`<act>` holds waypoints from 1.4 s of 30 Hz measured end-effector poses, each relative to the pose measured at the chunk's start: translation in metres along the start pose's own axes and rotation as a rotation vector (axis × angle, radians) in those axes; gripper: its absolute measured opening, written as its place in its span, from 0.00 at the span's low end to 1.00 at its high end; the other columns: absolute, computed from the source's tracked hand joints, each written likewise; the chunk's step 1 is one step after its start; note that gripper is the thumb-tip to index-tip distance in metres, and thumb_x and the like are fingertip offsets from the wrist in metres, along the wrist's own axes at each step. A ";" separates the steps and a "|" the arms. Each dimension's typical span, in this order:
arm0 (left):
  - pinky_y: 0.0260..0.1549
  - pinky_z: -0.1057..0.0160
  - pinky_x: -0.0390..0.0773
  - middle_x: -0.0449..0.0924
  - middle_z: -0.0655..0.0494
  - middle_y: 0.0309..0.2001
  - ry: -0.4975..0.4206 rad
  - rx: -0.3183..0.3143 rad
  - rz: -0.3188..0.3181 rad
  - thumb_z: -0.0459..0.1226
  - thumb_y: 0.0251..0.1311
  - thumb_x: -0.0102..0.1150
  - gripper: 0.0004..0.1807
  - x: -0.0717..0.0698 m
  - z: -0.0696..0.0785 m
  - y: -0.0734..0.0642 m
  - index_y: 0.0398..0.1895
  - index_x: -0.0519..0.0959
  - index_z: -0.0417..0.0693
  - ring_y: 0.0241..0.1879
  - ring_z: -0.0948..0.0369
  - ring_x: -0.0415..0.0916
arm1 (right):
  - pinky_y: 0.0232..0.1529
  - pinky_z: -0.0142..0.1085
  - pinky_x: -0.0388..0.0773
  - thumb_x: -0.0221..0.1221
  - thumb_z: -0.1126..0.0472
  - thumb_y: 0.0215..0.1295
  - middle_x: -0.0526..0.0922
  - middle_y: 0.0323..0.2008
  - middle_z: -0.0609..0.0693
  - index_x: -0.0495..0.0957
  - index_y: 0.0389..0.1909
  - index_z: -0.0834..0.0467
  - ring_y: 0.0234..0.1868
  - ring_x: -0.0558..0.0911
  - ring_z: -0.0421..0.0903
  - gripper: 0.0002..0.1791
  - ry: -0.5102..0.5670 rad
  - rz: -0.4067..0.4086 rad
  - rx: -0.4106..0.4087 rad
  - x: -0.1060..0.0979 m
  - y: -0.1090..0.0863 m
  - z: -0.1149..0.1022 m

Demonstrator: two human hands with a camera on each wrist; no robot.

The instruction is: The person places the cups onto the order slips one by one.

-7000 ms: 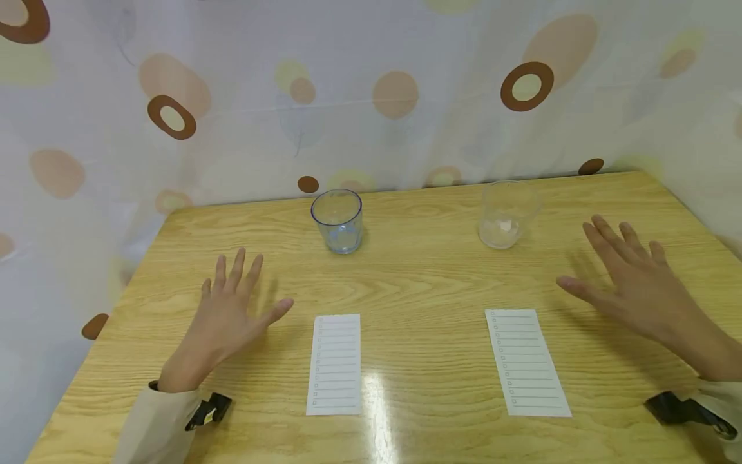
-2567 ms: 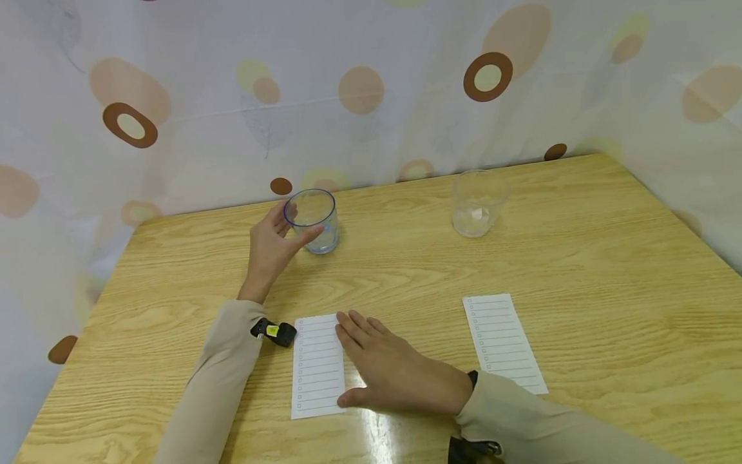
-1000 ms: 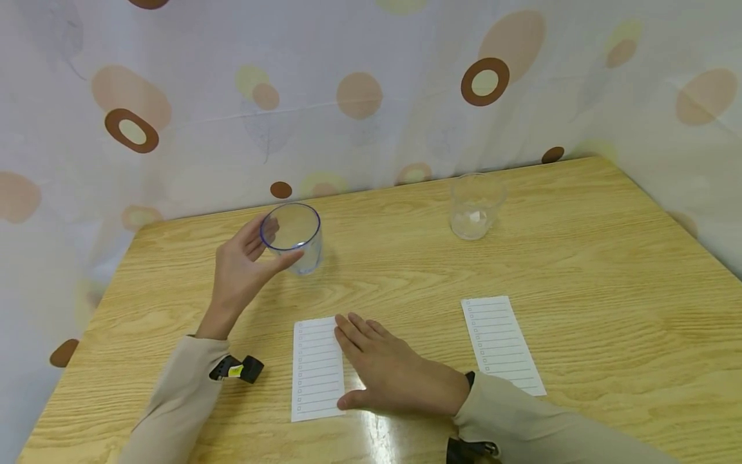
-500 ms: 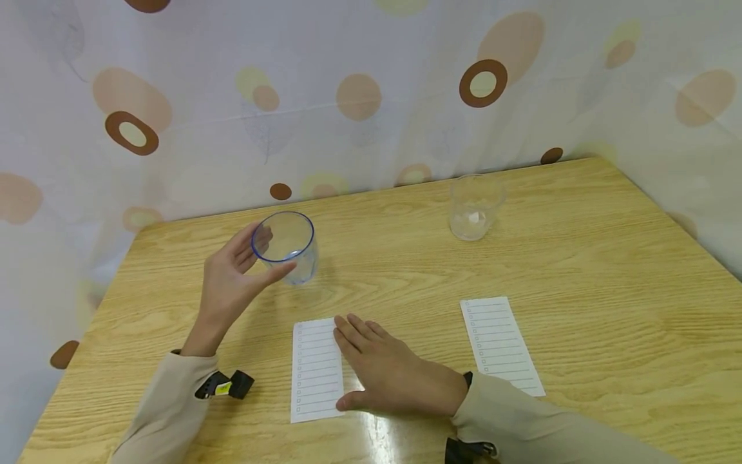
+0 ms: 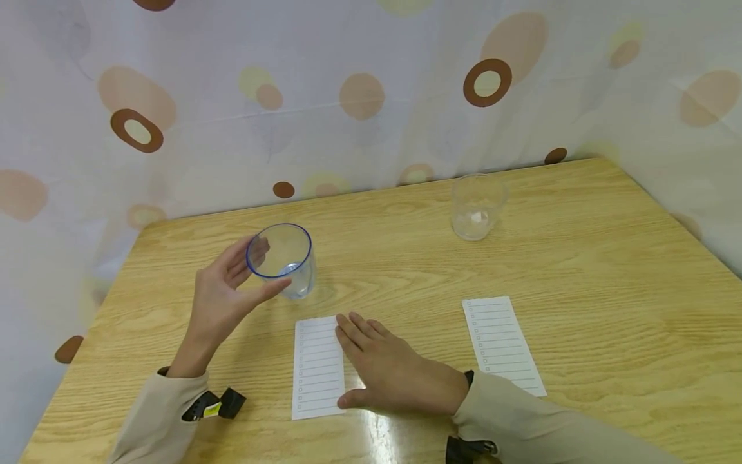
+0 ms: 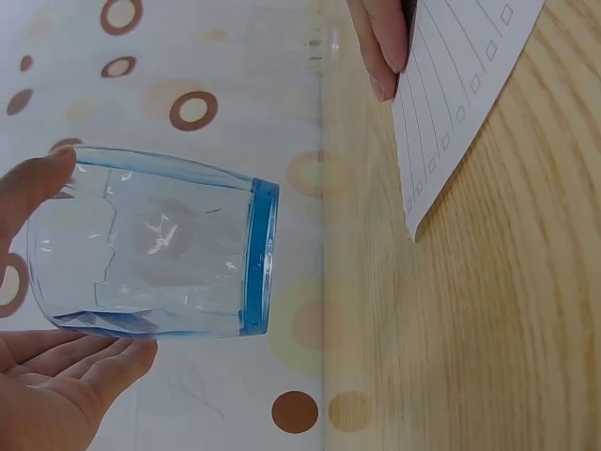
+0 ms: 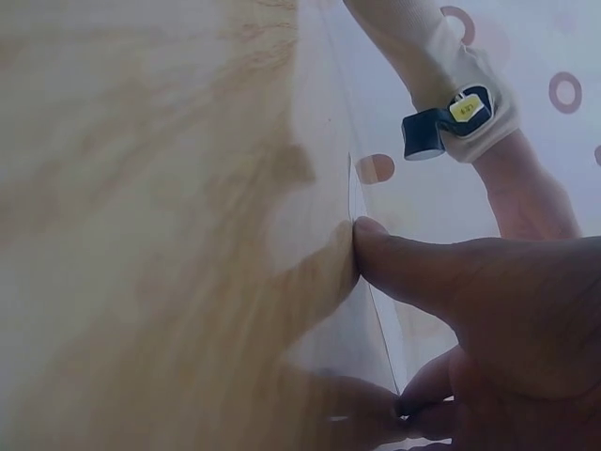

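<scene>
My left hand (image 5: pixel 217 296) grips a clear drinking glass with a blue rim (image 5: pixel 298 283), thumb on the near side and fingers round the far side. In the left wrist view the glass (image 6: pixel 169 244) hangs upright, its thick blue base apart from the table. My right hand (image 5: pixel 388 367) lies across the right edge of a lined checklist slip (image 5: pixel 315 374), fingers straight. Thumb tip and fingertips touch that edge in the right wrist view, where the hand (image 7: pixel 507 319) is dark and partly cut off.
A second clear glass (image 5: pixel 472 222) stands at the back right of the wooden table (image 5: pixel 608 258). Another lined slip (image 5: pixel 504 341) lies right of my right hand, its lower part beside the sleeve. A patterned curtain (image 5: pixel 359 148) hangs behind the table.
Over the last second the left hand has brought the blue-rimmed glass toward me and slightly left, off its earlier spot. The right hand has stayed on the slip.
</scene>
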State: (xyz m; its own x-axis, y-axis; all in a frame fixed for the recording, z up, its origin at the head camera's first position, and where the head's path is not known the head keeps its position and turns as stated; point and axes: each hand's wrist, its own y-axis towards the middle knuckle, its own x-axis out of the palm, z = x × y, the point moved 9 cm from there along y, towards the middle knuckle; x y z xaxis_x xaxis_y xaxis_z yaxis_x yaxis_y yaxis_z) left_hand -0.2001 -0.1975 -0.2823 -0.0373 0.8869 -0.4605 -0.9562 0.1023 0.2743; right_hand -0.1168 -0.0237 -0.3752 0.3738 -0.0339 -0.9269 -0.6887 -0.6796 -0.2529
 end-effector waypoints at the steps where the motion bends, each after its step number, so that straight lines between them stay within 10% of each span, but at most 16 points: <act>1: 0.54 0.74 0.71 0.75 0.44 0.60 0.002 -0.001 0.002 0.34 0.48 0.75 0.40 -0.001 0.000 -0.002 0.66 0.68 0.38 0.60 0.50 0.73 | 0.73 0.45 0.46 0.54 0.32 0.62 0.40 0.76 0.56 0.48 0.75 0.63 0.76 0.41 0.52 0.53 0.001 -0.001 -0.003 0.000 0.000 0.000; 42: 0.53 0.70 0.73 0.75 0.42 0.59 -0.078 0.057 -0.032 0.25 0.40 0.76 0.42 0.002 0.016 -0.050 0.64 0.69 0.35 0.59 0.51 0.73 | 0.72 0.49 0.52 0.58 0.33 0.59 0.47 0.75 0.62 0.53 0.72 0.68 0.75 0.48 0.57 0.54 -0.014 0.048 -0.032 -0.007 0.000 -0.005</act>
State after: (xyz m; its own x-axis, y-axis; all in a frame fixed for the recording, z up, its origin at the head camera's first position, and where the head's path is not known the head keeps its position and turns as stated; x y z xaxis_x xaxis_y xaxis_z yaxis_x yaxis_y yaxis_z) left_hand -0.1478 -0.1939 -0.2835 0.0180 0.9148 -0.4035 -0.9384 0.1547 0.3089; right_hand -0.1167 -0.0275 -0.3673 0.3316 -0.0572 -0.9417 -0.6855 -0.7004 -0.1989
